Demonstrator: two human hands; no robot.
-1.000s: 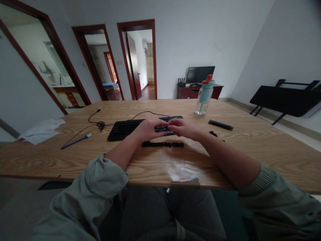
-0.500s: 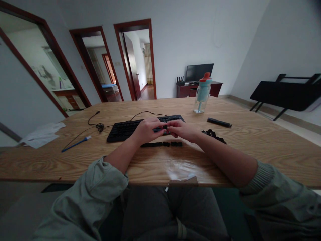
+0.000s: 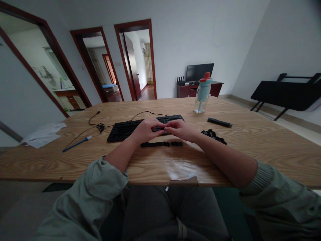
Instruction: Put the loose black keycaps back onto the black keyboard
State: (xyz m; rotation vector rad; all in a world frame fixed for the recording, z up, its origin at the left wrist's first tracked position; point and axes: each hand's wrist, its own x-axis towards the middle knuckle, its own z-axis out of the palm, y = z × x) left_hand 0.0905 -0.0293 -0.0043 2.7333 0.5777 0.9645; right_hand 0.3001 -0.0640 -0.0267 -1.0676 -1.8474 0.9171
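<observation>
A black keyboard lies on the wooden table with both hands over its right half. My left hand is curled, thumb and forefinger reaching toward the right fingertips; what they grip, if anything, is too small to make out. My right hand is closed in a pinch, with a small black keycap at its fingertips, partly hidden. Just in front of the keyboard runs a row of loose black keys. More keycaps lie in a pile beyond my right forearm.
A clear bottle with a red and teal lid stands at the back right. Near it lies a long black bar. On the left are a blue brush, the coiled cable and white tissue.
My right fingertips have shifted slightly left and down toward the keyboard, and the small black piece between the hands shows less. My left hand stays nearly in place.
</observation>
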